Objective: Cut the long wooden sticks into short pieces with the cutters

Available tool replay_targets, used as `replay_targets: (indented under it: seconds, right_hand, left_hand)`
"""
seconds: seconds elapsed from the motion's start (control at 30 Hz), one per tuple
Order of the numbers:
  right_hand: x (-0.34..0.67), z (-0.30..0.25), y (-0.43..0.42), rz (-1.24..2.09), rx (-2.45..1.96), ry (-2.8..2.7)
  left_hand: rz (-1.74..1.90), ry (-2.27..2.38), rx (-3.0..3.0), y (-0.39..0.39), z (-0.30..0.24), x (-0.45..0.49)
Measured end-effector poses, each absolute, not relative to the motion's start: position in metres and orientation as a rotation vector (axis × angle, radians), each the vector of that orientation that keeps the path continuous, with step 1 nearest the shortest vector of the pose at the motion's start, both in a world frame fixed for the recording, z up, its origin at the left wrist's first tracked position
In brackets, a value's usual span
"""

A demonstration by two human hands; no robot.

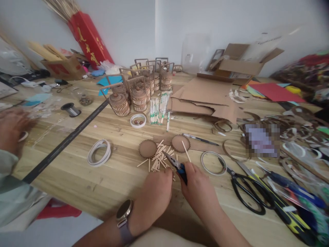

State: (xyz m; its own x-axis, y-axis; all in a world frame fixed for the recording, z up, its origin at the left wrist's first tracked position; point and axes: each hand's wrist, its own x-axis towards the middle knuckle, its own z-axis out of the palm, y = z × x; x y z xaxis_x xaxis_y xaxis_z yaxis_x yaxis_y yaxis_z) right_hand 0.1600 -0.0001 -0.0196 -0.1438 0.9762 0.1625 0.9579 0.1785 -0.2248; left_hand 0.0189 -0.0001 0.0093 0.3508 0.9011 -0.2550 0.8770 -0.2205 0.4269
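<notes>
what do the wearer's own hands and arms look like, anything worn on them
Both the left hand and right hand are ungloved, and no sleeve shows on either forearm. The left wrist wears a wristwatch with a round, dark face, a shiny metallic rim and a greyish-purple strap. Nothing is visible on the right wrist.

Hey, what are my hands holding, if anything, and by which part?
Your right hand holds the pliers by the handles. Whether your left hand holds anything can't be told; the inside of its grip is hidden.
</notes>
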Motion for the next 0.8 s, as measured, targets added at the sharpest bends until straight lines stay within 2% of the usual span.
replay_targets:
  seconds: [0.13, 0.27, 0.4, 0.6, 0.8]
  right_hand:
    - [0.167, -0.018, 0.008, 0.233, -1.879, -2.122]
    - [0.192, -0.005, 0.012, 0.56, -1.82, -1.989]
    - [0.196, 0.013, 0.002, 0.882, -1.538, -2.159]
    - [0.179, 0.009, 0.0, 0.707, -1.544, -2.105]
    - [0.183, -0.002, 0.0, 0.7, -1.581, -1.913]
  left_hand:
    - [0.14, 1.564, 2.016, 0.008, 0.009, 0.012]
    - [0.407, 1.207, 1.435, 0.019, 0.006, -0.003]
    - [0.516, 1.06, 1.022, 0.022, 0.001, 0.002]
    - [0.544, 0.949, 0.825, 0.016, -0.003, 0.015]
    - [0.542, 0.889, 0.729, 0.012, -0.002, 0.012]
